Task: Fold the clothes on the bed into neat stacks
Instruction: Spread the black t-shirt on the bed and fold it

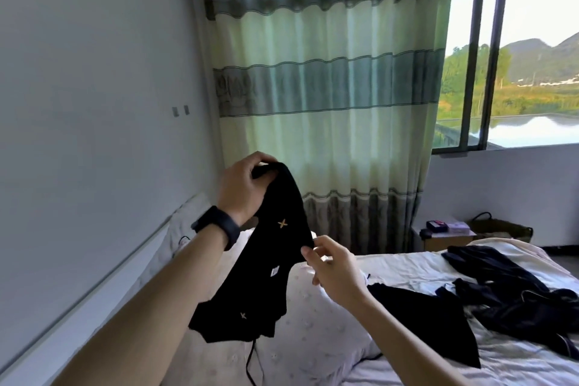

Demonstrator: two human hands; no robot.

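Observation:
A black garment (266, 263) with small gold cross marks and a white label hangs in the air over the bed. My left hand (242, 185) grips its top end, fingers closed around the fabric. My right hand (332, 266) pinches the garment's right edge lower down. A thin black cord dangles from its lower hem. More dark clothes (507, 288) lie rumpled on the white bed (407, 266) to the right, and a flat black piece (432, 320) lies just past my right forearm.
A white pillow (313, 332) lies below the held garment. The grey wall and headboard run along the left. A striped green curtain (329, 88) hangs behind the bed. A low bedside table (445, 236) with small items and a dark basket (504, 227) stand at the far right.

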